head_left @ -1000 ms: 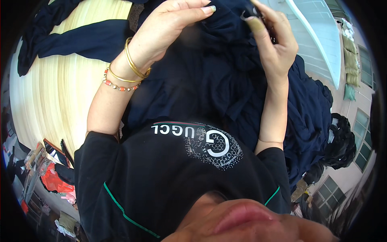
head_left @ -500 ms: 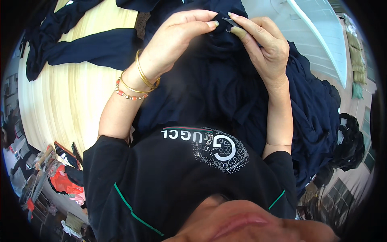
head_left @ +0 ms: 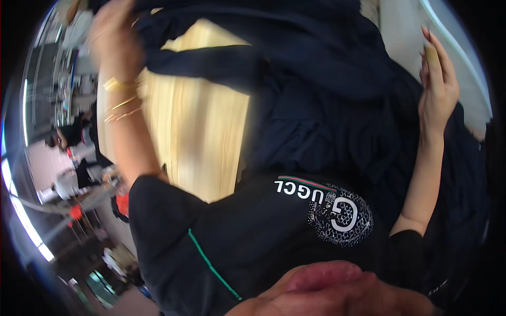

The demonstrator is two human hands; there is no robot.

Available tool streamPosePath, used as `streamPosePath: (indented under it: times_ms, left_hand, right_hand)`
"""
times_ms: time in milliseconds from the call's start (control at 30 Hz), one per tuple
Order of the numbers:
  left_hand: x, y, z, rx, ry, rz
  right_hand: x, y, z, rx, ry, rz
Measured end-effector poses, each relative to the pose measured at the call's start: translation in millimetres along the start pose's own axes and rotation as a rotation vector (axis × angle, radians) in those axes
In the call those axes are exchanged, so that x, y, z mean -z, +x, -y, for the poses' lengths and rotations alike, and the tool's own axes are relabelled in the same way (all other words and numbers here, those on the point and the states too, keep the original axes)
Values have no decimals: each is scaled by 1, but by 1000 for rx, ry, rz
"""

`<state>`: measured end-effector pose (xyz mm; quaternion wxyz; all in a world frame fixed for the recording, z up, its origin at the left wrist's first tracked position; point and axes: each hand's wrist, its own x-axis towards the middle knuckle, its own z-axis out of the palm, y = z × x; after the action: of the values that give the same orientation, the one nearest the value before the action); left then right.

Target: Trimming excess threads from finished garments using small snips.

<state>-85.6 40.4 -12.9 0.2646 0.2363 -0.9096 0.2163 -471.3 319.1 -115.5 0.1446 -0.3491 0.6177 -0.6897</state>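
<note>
My left hand [head_left: 113,39] is raised at the upper left, over the far side of the pale wooden table, smeared by motion. Its fingers do not show clearly, and dark navy cloth [head_left: 158,34] lies close beside it. On that wrist are gold bangles and a beaded bracelet. At the upper right, my right hand [head_left: 438,87] is closed, thumb and forefinger drawn together, with a yellowish covering on the thumb. What it grips, if anything, cannot be made out. A big heap of dark navy cloth [head_left: 327,105] spreads in front of me and under my right forearm.
The pale wooden tabletop [head_left: 200,126] shows between strips of the cloth. A whitish panel with a curved edge [head_left: 469,68] stands at the right. On the far left are a person in dark clothing [head_left: 71,134], racks and a red item [head_left: 122,204].
My hands, close together at the cloth before, are now wide apart: the left far to the left, the right to the right. The view has shifted. The small dark blade in my right hand no longer shows.
</note>
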Motion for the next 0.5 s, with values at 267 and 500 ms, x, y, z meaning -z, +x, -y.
streamPosePath:
  times_ms: [267, 500]
  left_hand:
    - [141, -166, 407, 834, 1001, 186]
    - [13, -210, 345, 1089, 201, 375]
  right_hand:
    - [8, 3, 7, 2, 79, -84]
    - [-2, 1, 6, 117, 250, -44]
